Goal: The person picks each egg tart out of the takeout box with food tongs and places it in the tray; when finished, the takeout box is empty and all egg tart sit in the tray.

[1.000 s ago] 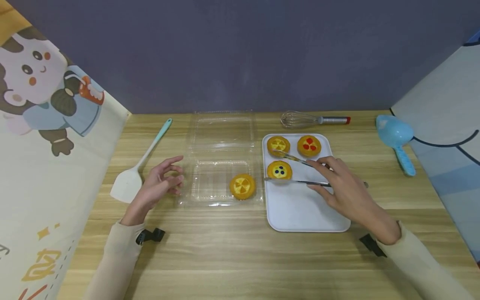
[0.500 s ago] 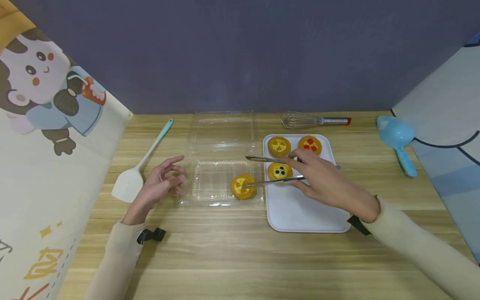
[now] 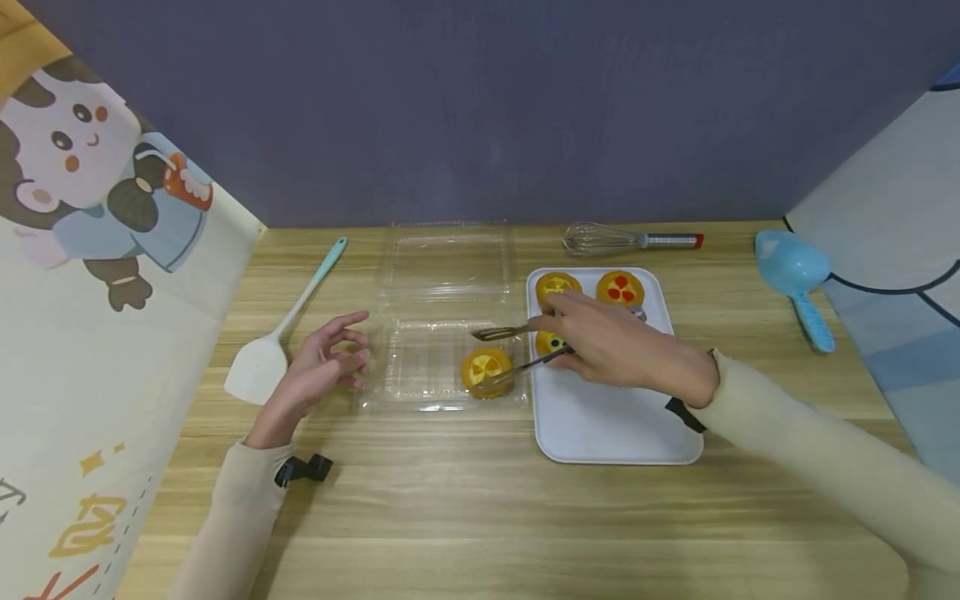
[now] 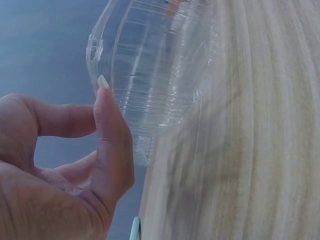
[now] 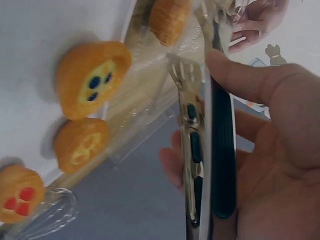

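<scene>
My right hand (image 3: pixel 607 342) grips a pair of metal tongs (image 5: pixel 220 145) with dark green handle inlays, thumb on one arm and fingers on the other. The tongs' arms are spread; in the head view one tip overlaps an egg tart (image 3: pixel 486 371) with yellow wedges. That tart sits in the right front of a clear plastic clamshell box (image 3: pixel 420 358), whose lid lies back. My left hand (image 3: pixel 318 367) is beside the box's left edge with fingers loosely bent, a fingertip overlapping the rim in the left wrist view. Partly hidden behind my right hand is a tart with blue dots (image 5: pixel 95 80).
The white tray (image 3: pixel 615 425) right of the box also bears a yellow-wedge tart (image 3: pixel 555 283) and a red-topped tart (image 3: pixel 621 289). A whisk (image 3: pixel 630 240) lies behind the tray, a blue scoop (image 3: pixel 793 267) far right, and a white spatula (image 3: pixel 258 367) at left.
My right hand has moved left with the tongs, from over the tray's tarts to the tart in the box. The left hand has stayed in place.
</scene>
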Action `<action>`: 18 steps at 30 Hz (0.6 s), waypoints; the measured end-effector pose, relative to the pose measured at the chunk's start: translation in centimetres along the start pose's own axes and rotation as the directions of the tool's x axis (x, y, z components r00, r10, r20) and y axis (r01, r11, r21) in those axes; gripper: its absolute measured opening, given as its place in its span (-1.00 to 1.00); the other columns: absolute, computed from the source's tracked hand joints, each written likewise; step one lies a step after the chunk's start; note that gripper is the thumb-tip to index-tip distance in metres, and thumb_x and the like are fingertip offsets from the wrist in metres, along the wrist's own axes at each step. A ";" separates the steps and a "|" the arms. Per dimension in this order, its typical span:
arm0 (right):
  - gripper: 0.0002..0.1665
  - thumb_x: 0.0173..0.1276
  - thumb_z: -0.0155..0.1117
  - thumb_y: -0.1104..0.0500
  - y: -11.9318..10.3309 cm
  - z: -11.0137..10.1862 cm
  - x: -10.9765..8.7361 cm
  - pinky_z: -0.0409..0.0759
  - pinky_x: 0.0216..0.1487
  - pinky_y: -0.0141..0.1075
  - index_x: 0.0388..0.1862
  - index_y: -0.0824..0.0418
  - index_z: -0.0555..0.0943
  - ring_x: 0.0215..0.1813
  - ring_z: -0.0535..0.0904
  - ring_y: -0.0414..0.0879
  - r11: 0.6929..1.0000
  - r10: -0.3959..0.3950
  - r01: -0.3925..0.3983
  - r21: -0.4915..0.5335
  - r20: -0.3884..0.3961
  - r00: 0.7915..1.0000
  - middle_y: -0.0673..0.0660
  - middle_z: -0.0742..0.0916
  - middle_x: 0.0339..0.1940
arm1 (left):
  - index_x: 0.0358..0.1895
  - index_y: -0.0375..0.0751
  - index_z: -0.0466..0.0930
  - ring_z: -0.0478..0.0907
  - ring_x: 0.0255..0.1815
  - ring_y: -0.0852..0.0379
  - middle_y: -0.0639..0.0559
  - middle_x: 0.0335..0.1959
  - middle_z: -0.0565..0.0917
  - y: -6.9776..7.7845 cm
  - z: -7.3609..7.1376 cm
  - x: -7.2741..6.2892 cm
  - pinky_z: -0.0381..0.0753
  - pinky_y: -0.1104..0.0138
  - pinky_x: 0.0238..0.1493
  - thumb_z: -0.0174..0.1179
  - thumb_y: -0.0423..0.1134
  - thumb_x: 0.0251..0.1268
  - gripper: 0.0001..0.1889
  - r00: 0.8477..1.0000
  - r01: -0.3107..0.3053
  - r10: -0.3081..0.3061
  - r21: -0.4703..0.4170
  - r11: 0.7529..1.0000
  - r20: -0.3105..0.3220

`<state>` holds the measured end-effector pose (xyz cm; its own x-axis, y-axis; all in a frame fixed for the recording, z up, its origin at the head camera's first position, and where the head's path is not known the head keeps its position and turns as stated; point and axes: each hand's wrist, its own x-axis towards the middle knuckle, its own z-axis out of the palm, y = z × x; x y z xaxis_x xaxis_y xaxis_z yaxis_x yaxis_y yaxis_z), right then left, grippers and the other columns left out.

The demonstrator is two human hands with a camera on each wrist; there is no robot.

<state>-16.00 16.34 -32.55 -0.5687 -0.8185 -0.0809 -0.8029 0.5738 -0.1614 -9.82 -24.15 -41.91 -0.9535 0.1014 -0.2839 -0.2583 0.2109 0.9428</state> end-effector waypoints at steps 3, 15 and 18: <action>-0.35 0.26 0.61 0.04 -0.4 -0.4 0.8 0.67 -0.26 -0.23 0.31 0.15 0.66 -0.13 0.55 -0.03 1.000 -0.012 0.014 -0.026 0.048 0.999 0.14 0.65 0.00 | 0.66 -0.22 0.09 0.66 -0.26 0.15 -0.20 0.14 0.46 -0.1 0.0 0.0 0.83 0.33 -0.34 0.11 -0.49 0.50 -0.27 1.000 -0.005 0.005 -0.001 1.000 -0.006; -0.45 0.24 0.62 0.03 -0.6 0.5 1.5 0.71 -0.43 -0.22 0.21 0.07 0.73 -0.10 0.62 -0.03 0.998 0.000 0.001 -0.064 0.016 1.000 0.11 0.69 0.01 | 0.65 -0.23 0.10 0.66 -0.26 0.13 -0.23 0.14 0.45 -0.2 0.1 0.2 0.84 0.30 -0.36 0.12 -0.50 0.48 -0.27 1.000 -0.009 0.009 0.007 1.000 -0.005; -0.45 0.24 0.62 0.02 -0.3 1.2 1.6 0.64 -0.51 -0.28 0.21 0.06 0.73 -0.16 0.60 -0.06 0.999 0.005 -0.006 -0.034 -0.031 1.000 0.11 0.69 0.00 | 0.65 -0.22 0.10 0.66 -0.25 0.12 -0.23 0.14 0.45 -0.2 0.1 0.2 0.83 0.30 -0.35 0.12 -0.49 0.48 -0.27 1.000 -0.007 0.007 0.010 1.000 -0.005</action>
<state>-16.44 14.77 -33.84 -0.5777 -0.8146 -0.0514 -0.8052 0.5791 -0.1279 -9.96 -24.11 -42.16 -0.9561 0.0981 -0.2760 -0.2497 0.2198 0.9430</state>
